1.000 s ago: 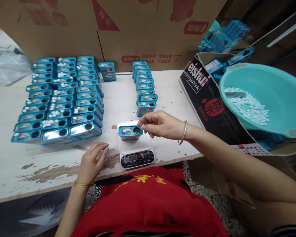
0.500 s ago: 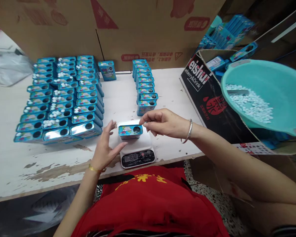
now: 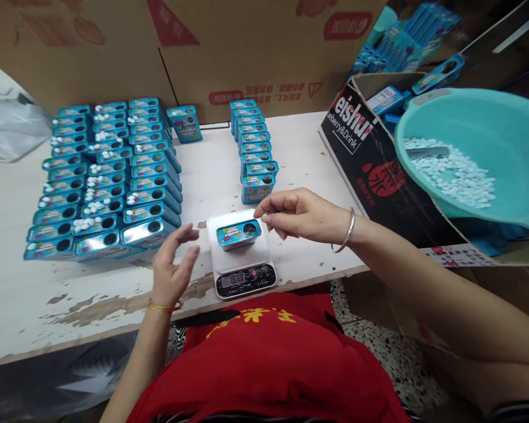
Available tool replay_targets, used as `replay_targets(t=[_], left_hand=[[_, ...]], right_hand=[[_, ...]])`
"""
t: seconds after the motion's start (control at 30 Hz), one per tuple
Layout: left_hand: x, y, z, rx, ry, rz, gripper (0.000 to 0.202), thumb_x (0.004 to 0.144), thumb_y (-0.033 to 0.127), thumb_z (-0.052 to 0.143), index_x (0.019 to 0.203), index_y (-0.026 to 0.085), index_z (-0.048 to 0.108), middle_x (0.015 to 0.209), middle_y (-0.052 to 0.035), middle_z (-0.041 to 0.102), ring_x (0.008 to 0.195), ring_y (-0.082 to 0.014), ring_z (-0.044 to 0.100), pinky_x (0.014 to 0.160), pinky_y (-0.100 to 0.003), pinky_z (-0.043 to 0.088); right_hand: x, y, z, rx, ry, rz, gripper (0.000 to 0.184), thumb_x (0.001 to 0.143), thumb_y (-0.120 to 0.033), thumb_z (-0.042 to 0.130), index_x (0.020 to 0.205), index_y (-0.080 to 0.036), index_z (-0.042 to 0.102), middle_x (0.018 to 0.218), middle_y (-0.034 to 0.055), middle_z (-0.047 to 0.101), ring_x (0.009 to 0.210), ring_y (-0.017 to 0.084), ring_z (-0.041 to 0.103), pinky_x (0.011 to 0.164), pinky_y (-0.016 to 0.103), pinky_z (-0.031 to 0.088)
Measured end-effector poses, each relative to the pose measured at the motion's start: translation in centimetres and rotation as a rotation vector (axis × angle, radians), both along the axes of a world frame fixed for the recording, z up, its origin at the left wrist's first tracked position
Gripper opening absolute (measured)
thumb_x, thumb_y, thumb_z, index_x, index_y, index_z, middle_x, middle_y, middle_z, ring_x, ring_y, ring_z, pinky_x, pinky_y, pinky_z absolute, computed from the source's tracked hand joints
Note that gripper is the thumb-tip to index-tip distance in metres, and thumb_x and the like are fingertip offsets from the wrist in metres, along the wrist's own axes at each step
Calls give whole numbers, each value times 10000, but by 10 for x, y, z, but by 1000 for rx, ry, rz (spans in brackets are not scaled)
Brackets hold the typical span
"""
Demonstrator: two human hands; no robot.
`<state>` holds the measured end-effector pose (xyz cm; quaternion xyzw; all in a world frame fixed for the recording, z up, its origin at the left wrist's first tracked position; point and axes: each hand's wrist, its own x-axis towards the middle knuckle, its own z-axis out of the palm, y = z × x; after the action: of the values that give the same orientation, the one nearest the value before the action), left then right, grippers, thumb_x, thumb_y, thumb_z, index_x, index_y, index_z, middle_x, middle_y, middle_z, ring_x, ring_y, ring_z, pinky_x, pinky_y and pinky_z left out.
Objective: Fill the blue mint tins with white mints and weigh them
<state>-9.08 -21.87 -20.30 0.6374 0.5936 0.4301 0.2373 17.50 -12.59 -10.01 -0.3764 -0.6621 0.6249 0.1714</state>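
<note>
A blue candy tin [image 3: 234,236] stands on the white digital scale [image 3: 216,258], its round opening toward my right hand. My right hand [image 3: 302,218] hovers at the tin's right end, thumb and forefinger pinched on a small white candy [image 3: 265,217]. To the left of the scale is my left hand [image 3: 175,267], raised and open, apart from the tin with nothing in its fingers. The scale's display [image 3: 234,279] is lit, but I cannot read it surely.
Rows of blue tins [image 3: 152,194], several with white candies on top, fill the left. A shorter row [image 3: 258,185] stands behind the scale, and a single tin [image 3: 184,124] near the cardboard [image 3: 114,64]. At right, a turquoise basin [image 3: 502,141] of candies rests on a black box [image 3: 370,170].
My left hand has drawn back leftward from the scale. The tin sits slightly more tilted on the scale. My right hand stays by its opening, still pinched.
</note>
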Motion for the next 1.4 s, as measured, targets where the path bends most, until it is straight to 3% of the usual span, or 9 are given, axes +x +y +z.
replay_targets(t=[0.1, 0.2, 0.7, 0.83, 0.9, 1.03, 1.17, 1.27, 1.4], left_hand=[[-14, -10, -6, -54, -35, 150, 340, 919, 401, 515, 1153, 175, 610, 981, -70, 692, 915, -176, 661, 879, -359, 521], [-17, -17, -11, -99, -35, 190, 315, 901, 409, 543, 1085, 173, 643, 919, -55, 698, 858, -167, 668, 833, -331, 527], [-13, -18, -14, -80, 119, 149, 279, 888, 391, 561, 1021, 173, 674, 903, -58, 709, 828, -173, 666, 798, -317, 506], [-9, -16, -8, -54, 125, 100, 241, 891, 359, 566, 1027, 184, 660, 909, -44, 693, 823, -161, 661, 792, -308, 512], [-3, -10, -1, -10, 127, 35, 289, 879, 343, 588, 1126, 197, 620, 959, -48, 675, 860, -164, 653, 801, -312, 522], [17, 9, 19, 73, 251, -198, 682, 797, 374, 689, 1394, 235, 391, 1222, -117, 587, 1096, -241, 584, 895, -387, 516], [26, 35, 40, 49, 448, -412, 418, 873, 348, 585, 1269, 259, 487, 1093, -84, 645, 977, -221, 625, 828, -356, 526], [13, 72, 55, 81, 506, -364, 311, 893, 362, 534, 1180, 244, 525, 1007, -62, 660, 872, -203, 642, 737, -314, 526], [-14, 157, 69, 94, 615, -141, 342, 852, 387, 552, 1141, 205, 539, 1051, -80, 656, 907, -240, 640, 763, -342, 507]], right_hand=[[1, 0, 1, 9, -1, -1, 87, 843, -156, 552, 905, -118, 598, 589, -70, 487, 501, 48, 454, 460, 188, 358], [1, 0, 2, 17, -1, 2, 87, 847, -153, 547, 907, -120, 601, 592, -69, 489, 501, 47, 451, 465, 187, 364], [0, -3, 4, -1, -13, -9, 83, 833, -125, 547, 894, -127, 603, 624, -56, 516, 509, 51, 472, 473, 188, 386], [-3, -3, 2, -28, 0, -18, 86, 824, -117, 556, 892, -131, 608, 644, -51, 528, 511, 49, 482, 473, 185, 394], [-5, -2, 1, -54, 15, -30, 84, 816, -117, 564, 887, -130, 608, 635, -53, 532, 507, 50, 486, 475, 184, 399], [-2, 0, -2, -172, 125, -67, 95, 790, -171, 609, 879, -137, 601, 589, -64, 532, 470, 46, 465, 436, 172, 356], [14, -4, -18, -415, 410, -239, 217, 727, -274, 684, 859, -159, 556, 633, -38, 589, 426, 39, 430, 389, 170, 238], [34, -13, -49, -547, 594, -482, 267, 684, -282, 724, 813, -176, 517, 642, -34, 589, 422, 28, 395, 406, 169, 217], [57, -33, -103, -648, 634, -744, 309, 667, -335, 751, 720, -178, 490, 657, -20, 586, 425, 30, 362, 391, 169, 195]])
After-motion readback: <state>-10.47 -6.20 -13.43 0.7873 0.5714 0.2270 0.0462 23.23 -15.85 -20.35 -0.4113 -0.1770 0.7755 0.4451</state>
